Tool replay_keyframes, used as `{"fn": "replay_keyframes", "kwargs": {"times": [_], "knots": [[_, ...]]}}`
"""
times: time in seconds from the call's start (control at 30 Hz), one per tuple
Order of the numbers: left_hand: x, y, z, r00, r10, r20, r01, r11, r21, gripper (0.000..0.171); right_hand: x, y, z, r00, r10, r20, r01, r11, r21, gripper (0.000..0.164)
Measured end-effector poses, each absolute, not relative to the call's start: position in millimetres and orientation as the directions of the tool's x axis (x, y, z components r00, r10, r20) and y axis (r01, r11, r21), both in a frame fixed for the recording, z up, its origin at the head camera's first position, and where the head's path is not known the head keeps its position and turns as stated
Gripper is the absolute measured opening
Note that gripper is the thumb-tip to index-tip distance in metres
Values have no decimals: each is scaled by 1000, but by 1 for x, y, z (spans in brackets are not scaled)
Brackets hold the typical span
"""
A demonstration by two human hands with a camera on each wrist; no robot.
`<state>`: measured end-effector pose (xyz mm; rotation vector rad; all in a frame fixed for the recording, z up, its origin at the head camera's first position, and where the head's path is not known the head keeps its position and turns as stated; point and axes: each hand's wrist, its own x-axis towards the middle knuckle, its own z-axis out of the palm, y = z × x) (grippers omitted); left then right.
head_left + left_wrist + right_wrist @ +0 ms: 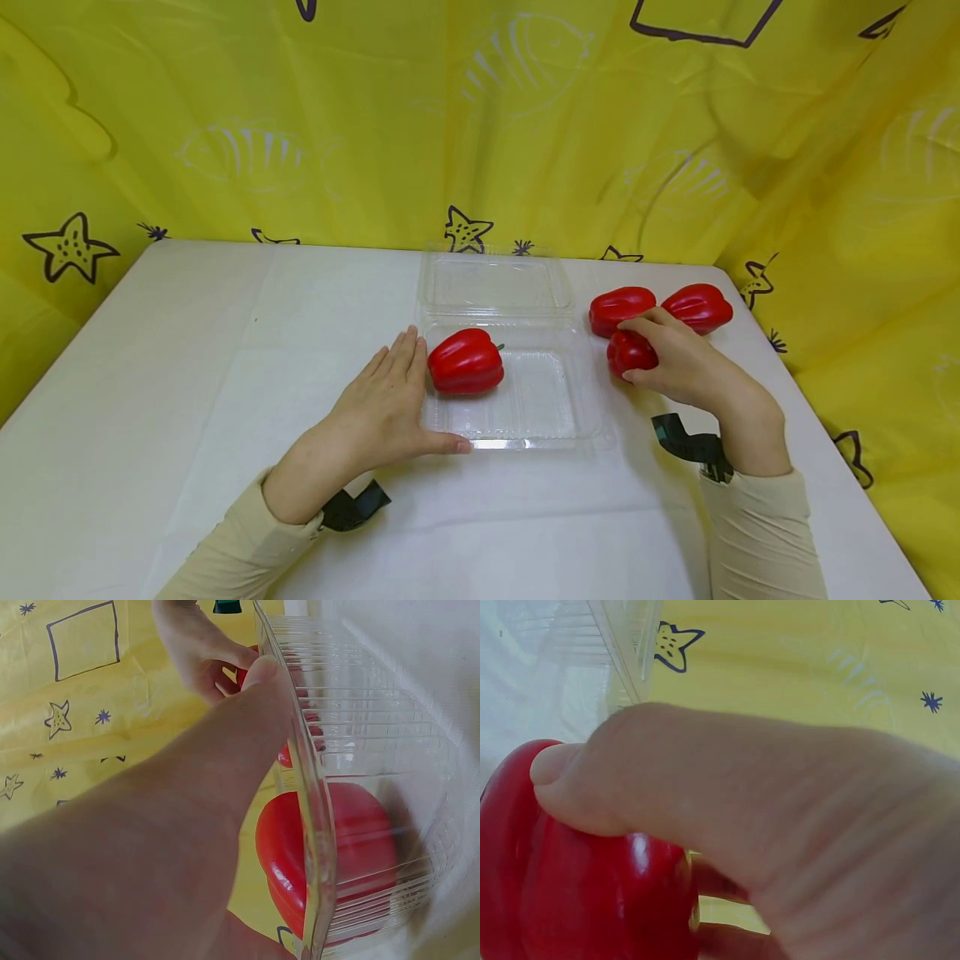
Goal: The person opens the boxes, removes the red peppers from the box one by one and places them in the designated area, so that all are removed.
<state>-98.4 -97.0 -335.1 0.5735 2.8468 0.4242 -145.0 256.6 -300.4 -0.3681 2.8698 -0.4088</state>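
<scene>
A clear plastic clamshell box [525,435] lies with its lid [495,283] folded back on the white table. One red bell pepper [467,362] with a green stem sits in the left part of its base. My left hand [382,404] rests against the box's left side, fingers straight, thumb along the front rim. To the right of the box, my right hand [678,358] grips another red bell pepper [630,354] between thumb and fingers; in the right wrist view the thumb presses on that pepper [577,885].
Two more red bell peppers, one at left [618,308] and one at right [699,308], lie just behind the right hand. A yellow curtain [360,125] with fish and star drawings hangs behind and beside the white table [187,350]. Dark bands circle both wrists.
</scene>
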Motion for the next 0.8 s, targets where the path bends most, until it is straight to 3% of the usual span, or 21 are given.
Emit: {"fn": "replay_keyframes", "kwargs": {"times": [0.8], "knots": [[-99, -97, -335, -904, 404, -143, 344, 882, 321, 130, -146, 255, -307, -919, -281, -275, -183, 924, -335, 63]]}}
